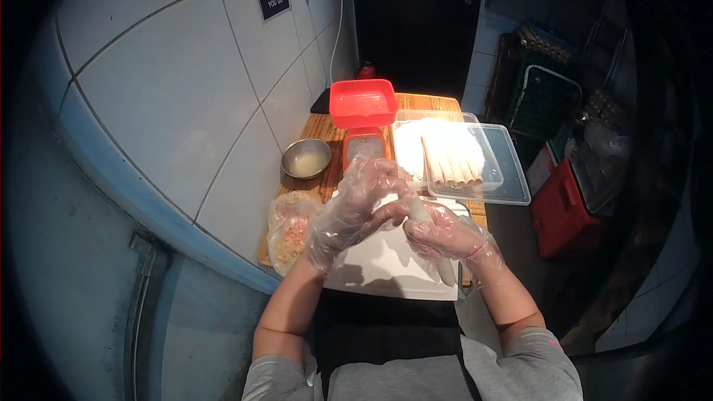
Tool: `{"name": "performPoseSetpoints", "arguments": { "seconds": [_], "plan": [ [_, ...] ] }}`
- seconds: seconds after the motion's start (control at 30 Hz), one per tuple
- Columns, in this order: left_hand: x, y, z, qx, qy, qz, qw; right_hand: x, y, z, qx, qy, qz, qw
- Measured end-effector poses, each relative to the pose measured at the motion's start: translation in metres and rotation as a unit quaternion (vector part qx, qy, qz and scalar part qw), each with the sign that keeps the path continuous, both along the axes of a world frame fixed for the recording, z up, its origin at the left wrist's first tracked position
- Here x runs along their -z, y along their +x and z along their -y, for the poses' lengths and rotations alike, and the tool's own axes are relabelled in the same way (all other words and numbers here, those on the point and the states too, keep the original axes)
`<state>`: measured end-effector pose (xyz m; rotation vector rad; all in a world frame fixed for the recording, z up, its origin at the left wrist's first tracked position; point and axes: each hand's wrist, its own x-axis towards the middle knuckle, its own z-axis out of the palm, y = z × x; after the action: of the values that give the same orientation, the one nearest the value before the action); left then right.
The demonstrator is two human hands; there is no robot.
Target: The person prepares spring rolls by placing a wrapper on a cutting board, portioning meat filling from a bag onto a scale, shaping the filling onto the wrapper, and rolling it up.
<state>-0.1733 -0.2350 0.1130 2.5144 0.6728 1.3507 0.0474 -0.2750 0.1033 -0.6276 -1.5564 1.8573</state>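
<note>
Pale roll [420,210] above a white board [379,261]
The gloved left hand [365,212] curls in, pinching its upper end; the right hand [438,230] closes around its middle, near more rolls [453,160] on a plastic lid [511,171].

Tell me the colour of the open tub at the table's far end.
The tub is red, shown in the head view.

The person's left forearm [290,293] and right forearm [512,298] reach forward and converge in front of the body, the clear-gloved left hand [360,204] angled inward with fingers arched above its extended thumb [388,214], while the similarly gloved right hand [443,232] curls closed just beside it
</note>
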Motion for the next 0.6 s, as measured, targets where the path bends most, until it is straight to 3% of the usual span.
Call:
{"name": "performPoseSetpoints", "arguments": {
  "seconds": [0.17, 0.3, 0.37, 0.47, 0.6],
  "plan": [
    [-0.009, -0.006, -0.005, 0.036, 0.015, -0.043, 0.998, -0.002, 0.000, 0.002, 0.001, -0.008, 0.009, 1.000],
    [-0.018, -0.002, 0.006, 0.000, -0.012, 0.068, 0.998, 0.000, 0.002, 0.001, 0.022, -0.005, 0.029, 0.999],
    [-0.012, -0.001, 0.015, -0.050, -0.014, 0.140, 0.989, -0.001, -0.001, 0.004, 0.065, 0.030, 0.060, 0.996],
    [0.007, 0.004, 0.024, -0.133, 0.062, 0.073, 0.987, -0.012, -0.010, 0.008, 0.114, 0.059, 0.102, 0.986],
    [0.021, 0.016, 0.023, -0.130, 0.067, 0.133, 0.980, -0.006, -0.018, 0.007, 0.169, 0.190, 0.114, 0.960]
  ]
}}
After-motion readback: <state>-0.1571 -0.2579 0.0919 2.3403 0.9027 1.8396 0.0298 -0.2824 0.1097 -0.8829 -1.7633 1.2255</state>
